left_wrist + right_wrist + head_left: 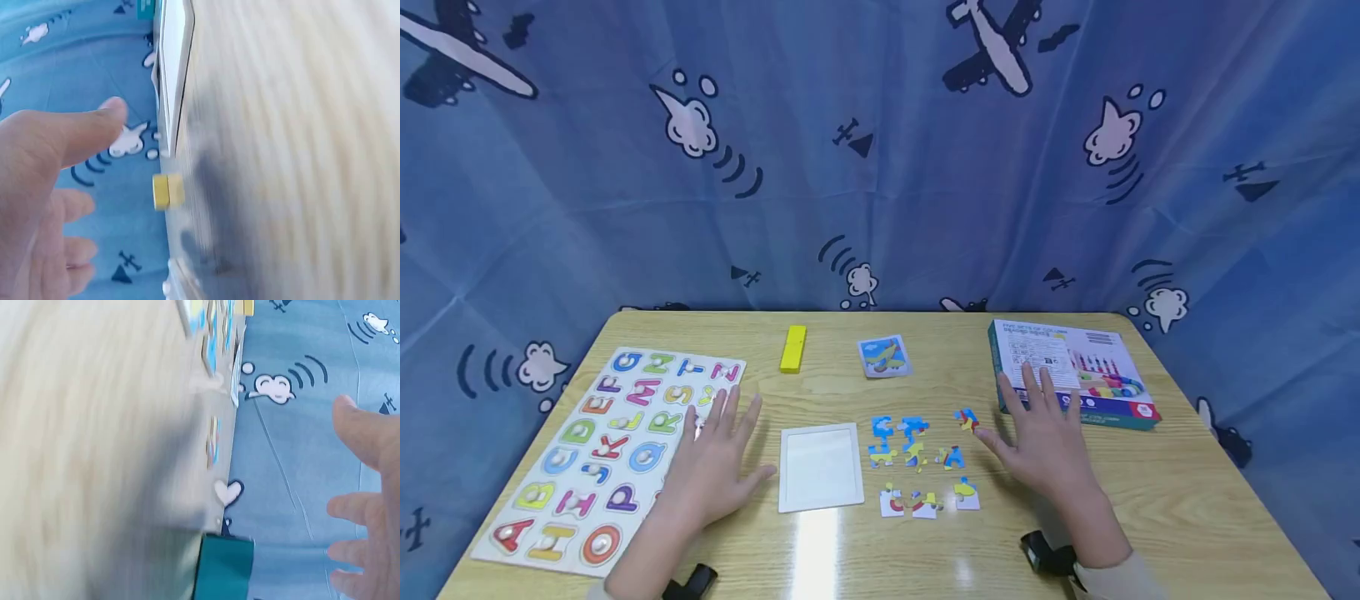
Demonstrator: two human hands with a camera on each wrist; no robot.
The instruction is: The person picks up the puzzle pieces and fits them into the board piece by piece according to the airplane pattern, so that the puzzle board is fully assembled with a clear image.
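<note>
My left hand (718, 467) has its fingers spread over the right edge of a white alphabet puzzle board (561, 525), holding nothing. Just right of its thumb lies a square white puzzle tray (820, 468). Loose jigsaw pieces (913, 452) in blue, yellow and red lie in rough rows right of the tray. My right hand (1045, 442), also spread and holding nothing, has its thumb near a blue and red corner piece (967, 419). Its fingertips overlap the front of a toy box (1097, 375) in the head view. Both wrist views show the thumb and fingers apart.
A picture card (884, 357) with a yellow plane lies behind the pieces. Left of it is a yellow block (793, 349). The wooden table (1195, 517) ends at the back against a blue curtain (880, 167) printed with planes.
</note>
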